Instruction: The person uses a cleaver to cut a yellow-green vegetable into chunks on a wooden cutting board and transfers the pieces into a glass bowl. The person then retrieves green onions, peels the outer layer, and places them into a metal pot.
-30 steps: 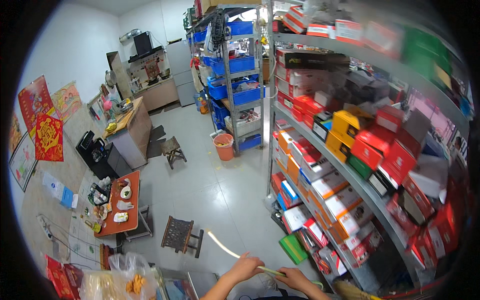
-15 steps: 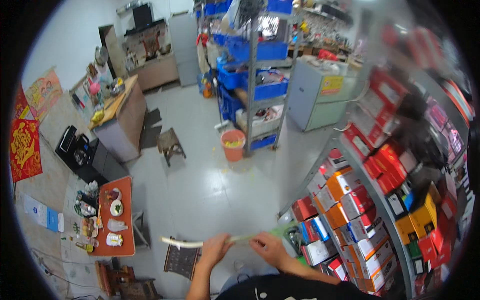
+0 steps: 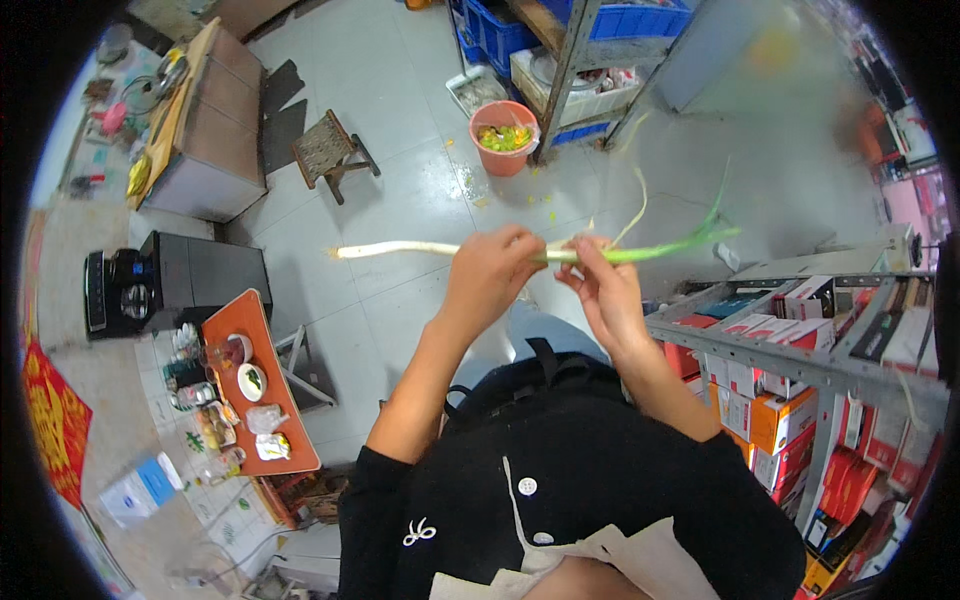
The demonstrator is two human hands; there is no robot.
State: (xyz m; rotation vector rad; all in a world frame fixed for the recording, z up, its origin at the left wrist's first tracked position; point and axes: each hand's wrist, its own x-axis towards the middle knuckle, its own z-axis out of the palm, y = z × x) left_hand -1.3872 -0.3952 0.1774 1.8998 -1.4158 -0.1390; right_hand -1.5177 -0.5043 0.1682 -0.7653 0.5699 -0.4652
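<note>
A long green onion (image 3: 395, 247) lies level in front of my body, its white root end to the left and its green leaves to the right. My left hand (image 3: 488, 272) is closed around the middle of its stalk. Just right of it, my right hand (image 3: 606, 290) pinches the stalk where it turns green, thumb on top. A thin pale strip of leaf (image 3: 636, 205) curls up and away from the stalk beside my right fingers.
Ahead stands an orange bucket (image 3: 503, 150) with yellow-green scraps inside, beside a metal shelf (image 3: 562, 85). A low stool (image 3: 330, 150) is at front left. An orange table (image 3: 282, 385) with dishes and food is on the left. Shelves of boxes (image 3: 785, 420) stand at right.
My view has tilted down and swung round toward the bucket. The onion now appears higher in view, with its green leaves and a loose strip showing clearly. Both hands still hold it.
</note>
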